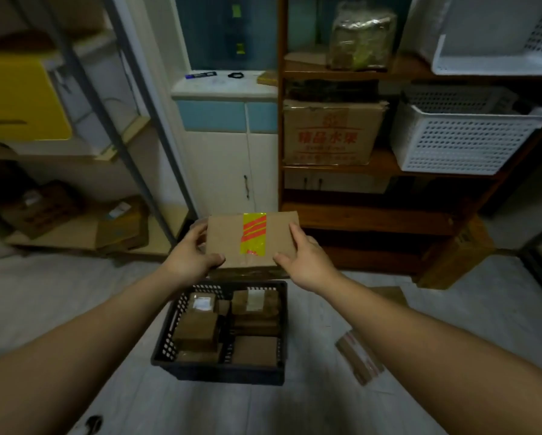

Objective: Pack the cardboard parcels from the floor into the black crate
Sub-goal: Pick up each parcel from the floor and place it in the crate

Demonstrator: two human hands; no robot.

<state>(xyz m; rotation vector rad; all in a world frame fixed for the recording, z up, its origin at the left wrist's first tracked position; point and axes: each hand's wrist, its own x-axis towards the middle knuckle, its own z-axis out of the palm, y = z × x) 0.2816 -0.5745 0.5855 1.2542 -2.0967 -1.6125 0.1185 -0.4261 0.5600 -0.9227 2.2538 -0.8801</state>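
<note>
While both hands hold it out front, the cardboard parcel [225, 237] with yellow-and-red tape hangs in the air just over the far end of the black crate [228, 373].
Arms stretched forward: left hand [190, 255] grips the parcel's left edge, thumb on the near face, fingers curled round the side; right hand [304, 259] does the same on the right edge. Crate sits on the floor, packed with brown parcels [197, 331]; a flat cardboard piece [359, 356] lies to its right, wooden shelf [373, 215] behind.
</note>
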